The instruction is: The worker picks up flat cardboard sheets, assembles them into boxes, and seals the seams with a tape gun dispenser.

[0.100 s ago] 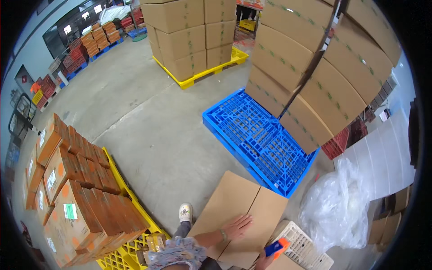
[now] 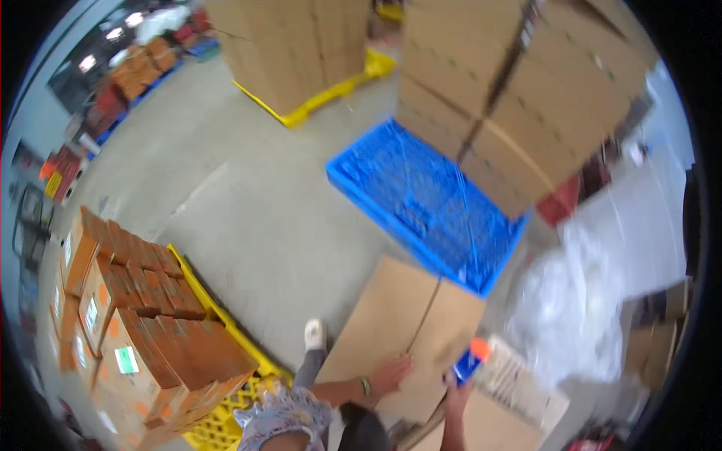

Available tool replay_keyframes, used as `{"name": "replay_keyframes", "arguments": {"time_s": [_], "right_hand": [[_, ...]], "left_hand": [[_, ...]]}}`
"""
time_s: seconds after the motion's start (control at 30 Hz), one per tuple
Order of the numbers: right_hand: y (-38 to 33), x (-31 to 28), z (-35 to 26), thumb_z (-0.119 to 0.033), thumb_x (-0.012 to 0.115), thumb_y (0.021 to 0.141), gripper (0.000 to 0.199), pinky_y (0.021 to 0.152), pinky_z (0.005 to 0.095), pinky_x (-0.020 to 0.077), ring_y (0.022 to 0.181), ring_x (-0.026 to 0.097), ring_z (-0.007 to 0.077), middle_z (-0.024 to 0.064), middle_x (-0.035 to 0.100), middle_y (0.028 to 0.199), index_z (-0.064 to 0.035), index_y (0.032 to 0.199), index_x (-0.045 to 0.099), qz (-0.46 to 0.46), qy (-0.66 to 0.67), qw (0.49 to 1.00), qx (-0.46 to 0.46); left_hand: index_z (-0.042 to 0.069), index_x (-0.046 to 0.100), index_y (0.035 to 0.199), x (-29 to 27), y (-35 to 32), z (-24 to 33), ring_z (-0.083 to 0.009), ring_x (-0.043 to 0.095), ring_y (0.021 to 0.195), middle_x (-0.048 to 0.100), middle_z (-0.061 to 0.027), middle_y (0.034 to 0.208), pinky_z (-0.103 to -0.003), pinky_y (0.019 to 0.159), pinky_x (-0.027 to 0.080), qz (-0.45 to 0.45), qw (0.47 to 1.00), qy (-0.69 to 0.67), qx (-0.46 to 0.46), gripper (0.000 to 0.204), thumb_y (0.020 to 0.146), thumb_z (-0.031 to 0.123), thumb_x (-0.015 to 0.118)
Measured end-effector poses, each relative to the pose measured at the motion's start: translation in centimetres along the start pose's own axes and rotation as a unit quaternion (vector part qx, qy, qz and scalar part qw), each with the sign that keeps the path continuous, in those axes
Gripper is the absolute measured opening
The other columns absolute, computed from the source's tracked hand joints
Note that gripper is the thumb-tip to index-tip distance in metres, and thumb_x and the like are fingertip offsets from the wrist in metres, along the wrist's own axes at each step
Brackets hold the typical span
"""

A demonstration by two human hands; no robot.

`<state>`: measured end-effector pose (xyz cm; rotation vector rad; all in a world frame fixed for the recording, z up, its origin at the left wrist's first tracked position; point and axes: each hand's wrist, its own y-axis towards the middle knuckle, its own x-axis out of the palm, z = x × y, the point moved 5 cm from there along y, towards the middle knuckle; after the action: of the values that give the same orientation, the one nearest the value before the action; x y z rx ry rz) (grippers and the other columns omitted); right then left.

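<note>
In front of me stands a cardboard box [image 2: 383, 316], its two top flaps folded down with a dark seam between them. My left hand [image 2: 394, 373] lies flat on the top beside the seam, fingers stretched out. My right hand [image 2: 456, 392] grips a blue and orange tape dispenser [image 2: 468, 365], held at the box's right side with its orange end pointing up and away. Motion blur hides the finer parts of the dispenser. Another piece of cardboard [image 2: 492, 425] lies below my right hand.
A blue pallet [image 2: 421, 203] with tall stacked cartons [image 2: 466, 75] stands just beyond the box. At left, orange-brown cartons [image 2: 177, 346] sit on a yellow pallet [image 2: 226, 316]. To the right are a white crate [image 2: 526, 383] and clear plastic wrap [image 2: 564, 323].
My right hand has raised the tape dispenser along the box's right side. My left hand has shifted slightly nearer to me on the flaps. The whole view has tilted and blurred.
</note>
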<state>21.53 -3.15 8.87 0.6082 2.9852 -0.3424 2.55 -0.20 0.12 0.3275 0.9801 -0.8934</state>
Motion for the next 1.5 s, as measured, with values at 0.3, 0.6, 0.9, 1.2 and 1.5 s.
{"name": "replay_keyframes", "arguments": {"time_s": [0.3, 0.6, 0.9, 1.2, 1.5], "right_hand": [[6.8, 9.7, 0.3, -0.009, 0.068, 0.084, 0.021, 0.071, 0.0267, 0.0503, 0.079, 0.06, 0.0088, 0.0014, 0.066, 0.09, -0.0006, 0.102, 0.065, -0.162, 0.198, 0.951, 0.172], [4.4, 13.3, 1.5, -0.015, 0.079, 0.078, 0.03, 0.078, 0.0279, 0.0496, 0.086, 0.06, 0.0084, -0.0004, 0.066, 0.093, -0.0034, 0.103, 0.067, -0.179, 0.15, 0.945, 0.228], [4.0, 13.7, 1.2, -0.015, 0.079, 0.079, 0.038, 0.086, 0.0277, 0.0487, 0.093, 0.062, 0.0099, 0.001, 0.068, 0.1, -0.0047, 0.113, 0.064, -0.16, 0.172, 0.94, 0.248], [3.7, 14.1, 0.7, -0.014, 0.078, 0.079, 0.038, 0.087, 0.0286, 0.0488, 0.093, 0.063, 0.0115, 0.0024, 0.069, 0.099, -0.0052, 0.113, 0.064, -0.156, 0.196, 0.931, 0.265], [3.5, 13.9, 1.9, -0.014, 0.078, 0.079, 0.041, 0.09, 0.0305, 0.0465, 0.097, 0.06, 0.0131, 0.0022, 0.065, 0.104, -0.0049, 0.115, 0.061, -0.19, 0.168, 0.936, 0.245]], "left_hand": [[-0.002, 0.022, 0.147, 1.1, -2.4, 0.3, -0.0353, 0.02, 0.143, 0.023, -0.0196, 0.153, -0.047, 0.117, 0.015, -0.044, 0.996, -0.016, 0.073, 0.086, 0.083, 0.041, 0.061], [0.006, 0.056, 0.13, -5.2, -4.3, -4.6, -0.0332, 0.047, 0.125, 0.055, -0.0135, 0.129, -0.048, 0.11, 0.031, -0.038, 0.964, -0.229, 0.127, 0.052, 0.084, 0.028, 0.065], [0.008, 0.062, 0.124, -19.8, 23.5, -15.7, -0.0311, 0.063, 0.101, 0.063, -0.0173, 0.12, -0.039, 0.09, 0.048, 0.138, 0.971, -0.123, 0.151, 0.037, 0.089, 0.017, 0.058], [0.012, 0.068, 0.114, -14.8, 22.3, -15.3, -0.0285, 0.066, 0.088, 0.069, -0.0156, 0.1, -0.035, 0.079, 0.05, -0.104, 0.972, -0.213, -0.003, 0.033, 0.086, 0.029, 0.064], [0.003, 0.071, 0.094, -17.2, 15.4, -12.7, -0.0138, 0.062, 0.079, 0.069, -0.0059, 0.085, -0.028, 0.072, 0.048, -0.232, 0.882, -0.398, -0.103, 0.027, 0.089, 0.029, 0.067]]}}
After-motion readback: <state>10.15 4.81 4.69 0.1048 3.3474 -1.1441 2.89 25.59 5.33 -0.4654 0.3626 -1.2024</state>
